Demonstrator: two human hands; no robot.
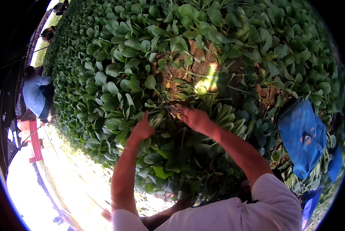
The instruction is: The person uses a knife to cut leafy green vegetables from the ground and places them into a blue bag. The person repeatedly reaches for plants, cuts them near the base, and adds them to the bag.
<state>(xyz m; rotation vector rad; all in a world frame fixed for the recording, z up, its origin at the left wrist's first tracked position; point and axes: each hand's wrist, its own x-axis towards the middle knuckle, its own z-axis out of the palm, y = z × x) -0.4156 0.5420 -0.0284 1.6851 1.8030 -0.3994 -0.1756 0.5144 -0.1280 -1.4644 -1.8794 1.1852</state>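
Low among bok choy plants, both my arms reach forward. My left hand is at a bok choy with pale stems; its index finger points forward, the stems lie between finger and thumb, and the other fingers are mostly hidden. Just to the right, my right hand is closed with bent fingers. A narrow dark-grey object shows at its fingertips, with a small yellow patch beside it; its kind cannot be made out. Cut-looking bok choy heads lie close to my right wrist.
Ahead is a patch of brown soil with loose leaves and a sunlit pale plant. A blue bag lies on plants at right. A person in light blue is at far left, near a red frame.
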